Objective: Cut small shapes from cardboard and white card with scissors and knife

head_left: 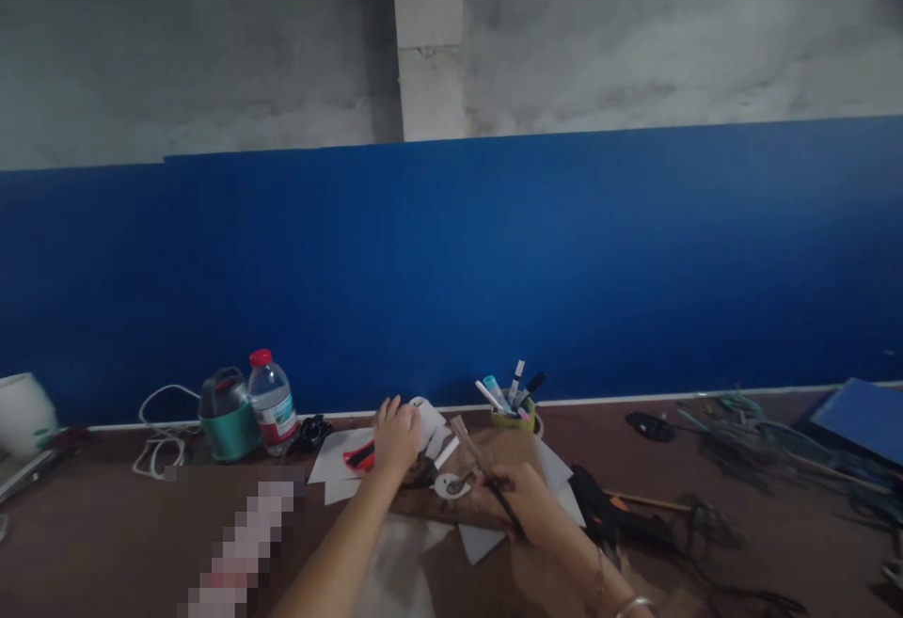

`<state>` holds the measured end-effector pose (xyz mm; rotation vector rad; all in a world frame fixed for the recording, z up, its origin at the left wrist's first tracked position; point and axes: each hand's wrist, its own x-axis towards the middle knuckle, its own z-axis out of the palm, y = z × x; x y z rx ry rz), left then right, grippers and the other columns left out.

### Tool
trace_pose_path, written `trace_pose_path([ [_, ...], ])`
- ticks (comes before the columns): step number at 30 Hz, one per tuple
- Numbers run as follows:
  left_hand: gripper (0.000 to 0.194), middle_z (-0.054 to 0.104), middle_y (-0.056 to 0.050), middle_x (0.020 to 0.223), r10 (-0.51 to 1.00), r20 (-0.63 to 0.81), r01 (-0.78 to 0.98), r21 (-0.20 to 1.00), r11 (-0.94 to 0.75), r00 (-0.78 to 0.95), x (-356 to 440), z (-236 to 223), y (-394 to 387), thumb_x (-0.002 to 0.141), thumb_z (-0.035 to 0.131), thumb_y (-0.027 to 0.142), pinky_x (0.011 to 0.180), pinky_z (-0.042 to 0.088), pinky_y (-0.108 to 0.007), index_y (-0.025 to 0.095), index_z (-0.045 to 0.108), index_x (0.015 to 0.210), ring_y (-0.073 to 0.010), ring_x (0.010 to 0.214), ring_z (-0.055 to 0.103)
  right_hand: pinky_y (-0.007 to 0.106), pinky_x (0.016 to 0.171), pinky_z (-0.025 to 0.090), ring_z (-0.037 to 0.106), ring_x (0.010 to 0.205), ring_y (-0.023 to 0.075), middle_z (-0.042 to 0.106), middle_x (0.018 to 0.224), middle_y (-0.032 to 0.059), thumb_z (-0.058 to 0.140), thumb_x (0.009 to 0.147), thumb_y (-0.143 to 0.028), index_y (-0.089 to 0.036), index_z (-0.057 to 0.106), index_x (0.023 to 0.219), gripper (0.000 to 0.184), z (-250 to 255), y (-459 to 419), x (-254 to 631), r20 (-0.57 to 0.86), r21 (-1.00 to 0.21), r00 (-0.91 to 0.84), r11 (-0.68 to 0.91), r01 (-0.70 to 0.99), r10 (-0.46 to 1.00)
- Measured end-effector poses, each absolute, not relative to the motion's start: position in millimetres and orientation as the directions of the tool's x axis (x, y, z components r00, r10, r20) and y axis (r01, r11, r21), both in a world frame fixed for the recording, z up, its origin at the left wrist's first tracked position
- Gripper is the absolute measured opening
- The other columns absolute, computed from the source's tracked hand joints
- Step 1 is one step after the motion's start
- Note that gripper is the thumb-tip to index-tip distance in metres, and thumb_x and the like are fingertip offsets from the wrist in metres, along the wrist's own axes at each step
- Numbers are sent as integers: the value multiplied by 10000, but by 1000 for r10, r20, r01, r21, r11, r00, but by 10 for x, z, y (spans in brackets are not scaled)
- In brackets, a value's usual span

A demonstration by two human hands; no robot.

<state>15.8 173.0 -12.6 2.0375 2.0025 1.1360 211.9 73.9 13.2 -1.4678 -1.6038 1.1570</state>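
Note:
My right hand [526, 500] is closed around a slim stick-like tool [462, 432] that resembles a brush, with a pale brown upper end and a dark handle. Just left of it lies a white paper cutout with a dark bird-like pattern [451, 486], on brown material [508, 444]. Over the white papers, my left hand [396, 432] reaches forward with its fingers stretched out beside a white piece with a small dark spot [427, 414]. A red and black tool [359, 455], perhaps a box cutter, sits partly behind that hand. Contact under the left fingers is hidden.
Behind the papers stands a yellow-green cup of pens [514, 416]. To the left are a red-capped bottle [272, 406], a teal container [229, 420] and a white cable [161, 453]. At right lie a black mouse-like object [650, 426], tangled strands [768, 439] and a blue folder [861, 420].

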Motion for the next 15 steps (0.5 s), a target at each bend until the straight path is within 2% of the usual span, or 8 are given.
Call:
trace_pose_path([
  [5, 239, 711, -96, 1037, 917, 375, 816, 568, -110, -137, 172, -88, 1930, 819, 474, 233, 999, 294, -518, 229, 700, 742, -294, 1100, 545, 179, 327, 246, 381, 331, 77, 465, 406, -52, 583, 631, -290, -149, 674, 724, 192, 82, 765, 2134, -85, -925, -174, -13, 380, 981],
  [8, 243, 706, -81, 1040, 900, 403, 796, 594, -117, -169, 99, -62, 1926, 819, 466, 250, 1005, 306, -476, 231, 701, 761, -276, 1083, 552, 175, 321, 249, 378, 338, 72, 467, 418, -49, 594, 635, -298, -141, 673, 713, 193, 85, 765, 2132, -87, -920, -154, -20, 391, 984],
  [11, 304, 644, -138, 1153, 848, 454, 767, 636, -92, -274, 31, -15, 1820, 829, 427, 239, 1016, 320, -412, 164, 694, 953, -280, 1144, 511, 170, 319, 248, 373, 338, 67, 465, 417, -49, 602, 641, -296, -140, 672, 697, 180, 101, 758, 2127, -82, -910, -144, -16, 413, 986],
  [13, 416, 559, -228, 1242, 793, 469, 732, 680, -42, -390, 136, 87, 1691, 849, 356, 213, 1034, 289, -464, 55, 608, 1140, -332, 1225, 434, 166, 322, 249, 382, 345, 66, 473, 422, -46, 593, 641, -273, -140, 674, 692, 164, 98, 760, 2125, -70, -913, -158, 0, 408, 985],
  [14, 463, 496, -244, 1310, 764, 478, 716, 698, -30, -434, 262, 178, 1612, 868, 306, 204, 1050, 248, -503, 35, 533, 1234, -347, 1276, 371, 166, 323, 246, 380, 347, 65, 475, 419, -46, 585, 631, -252, -138, 670, 669, 147, 91, 764, 2124, -64, -915, -165, 7, 402, 984],
  [15, 485, 442, -215, 1375, 749, 492, 707, 706, -45, -443, 435, 297, 1530, 883, 277, 204, 1069, 216, -506, 72, 467, 1308, -330, 1319, 316, 166, 326, 247, 375, 347, 62, 474, 415, -45, 572, 624, -233, -138, 659, 637, 129, 80, 770, 2122, -54, -922, -180, 21, 387, 982],
])
